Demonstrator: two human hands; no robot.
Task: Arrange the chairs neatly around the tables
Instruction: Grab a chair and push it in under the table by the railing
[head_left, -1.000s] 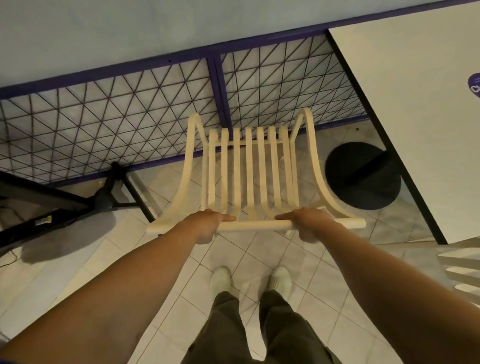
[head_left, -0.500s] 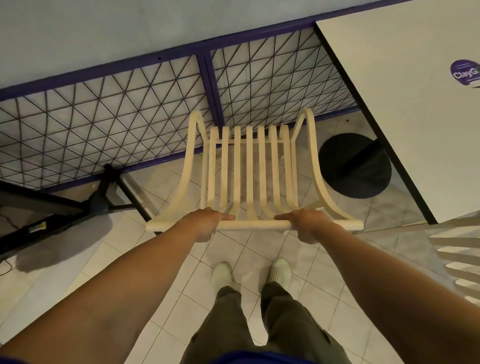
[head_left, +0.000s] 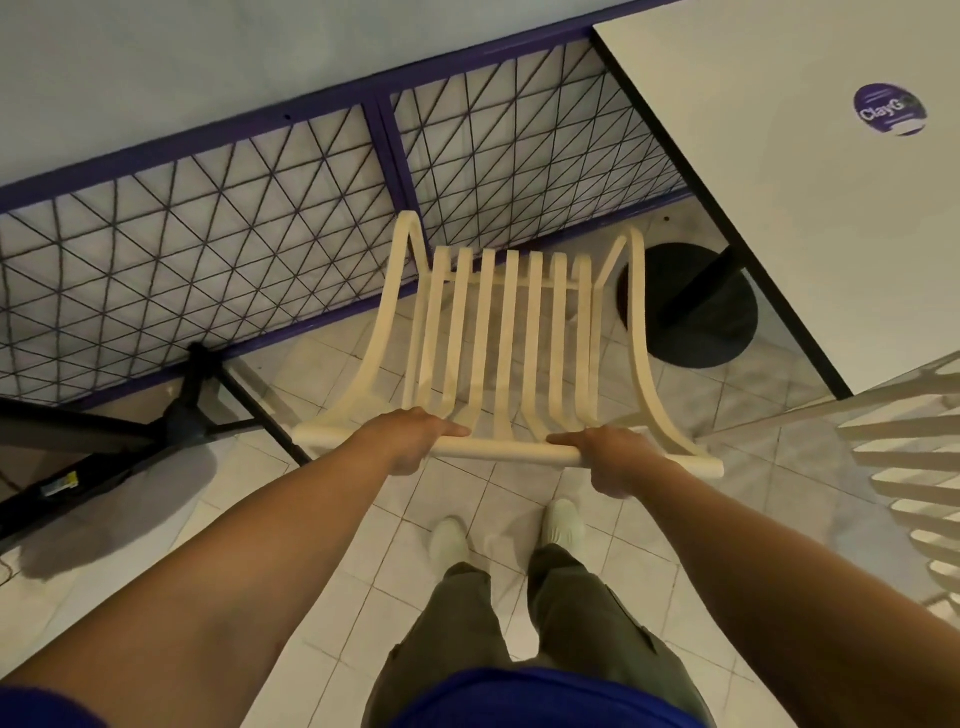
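Right now I have both hands on the cream slatted chair (head_left: 506, 332) at centre frame: my left hand (head_left: 410, 439) and my right hand (head_left: 613, 457) are each wrapped over its top rail, fingers curled shut around the bar, thumbs lying along its upper edge. The chair's back faces me and its seat points toward the purple-framed mesh fence (head_left: 260, 218) across the upper left. It stands on the tiled floor just left of the white table (head_left: 810, 182) in the upper right, whose black round base (head_left: 696, 312) shows just beyond the chair's right armrest.

As I judge it, the job is only partly along. This chair is beside the table but faces the fence, not the tabletop, so it looks to need turning and tucking in. A second slatted chair (head_left: 914, 467) shows at the right edge, near the table's lower corner; I cannot tell whether it is properly placed. Other tables are out of view.
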